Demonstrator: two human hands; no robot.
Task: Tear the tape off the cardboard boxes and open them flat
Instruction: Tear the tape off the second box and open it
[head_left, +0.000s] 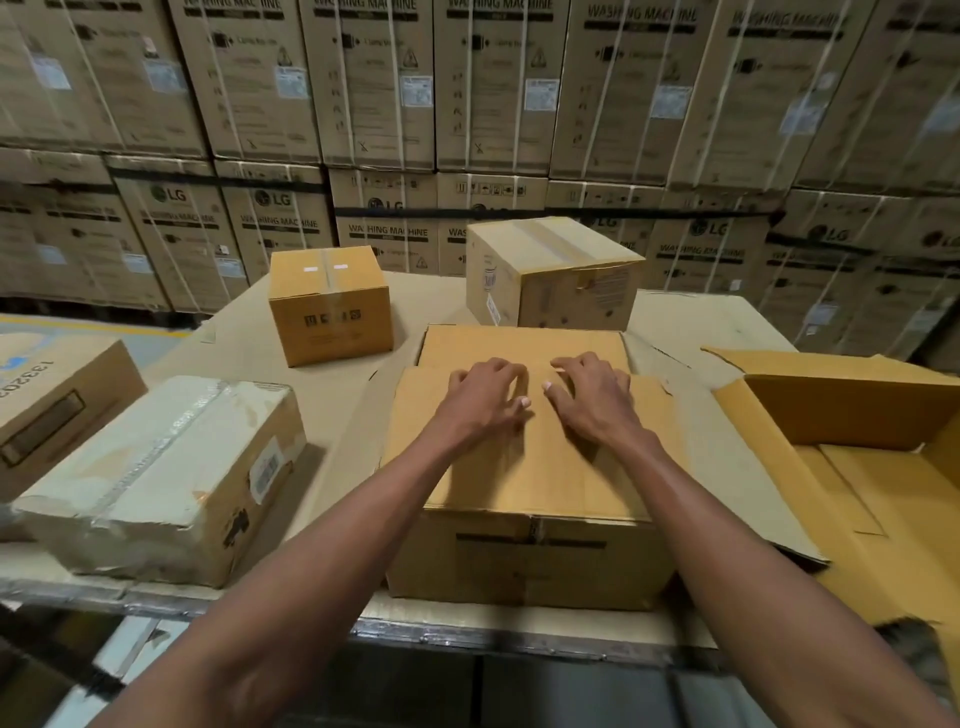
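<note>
- I am viewing the centre box (524, 467) sitting at the near edge of the tabletop (332, 395), directly ahead of me, between a pale taped box (161, 478) on the left and an already opened box (857, 457) on the right.
- My left hand (485, 397) and right hand (589, 392) are resting side by side on its top, fingers bent with the tips pressing on the cardboard near the line where the near flap is meeting the far flap; neither is gripping anything.
- I am judging that the hands are placed there to find the seam or a tape edge; I cannot tell whether tape is remaining on it.
- The box's long axis is running near to far, with a printed end face turned towards me.
- Two sealed boxes, a small one (330, 306) and a larger one (550, 270), are waiting at the far side, tape strips crossing their tops.
- Stacked washing machine cartons (363, 83) are filling the background.
</note>
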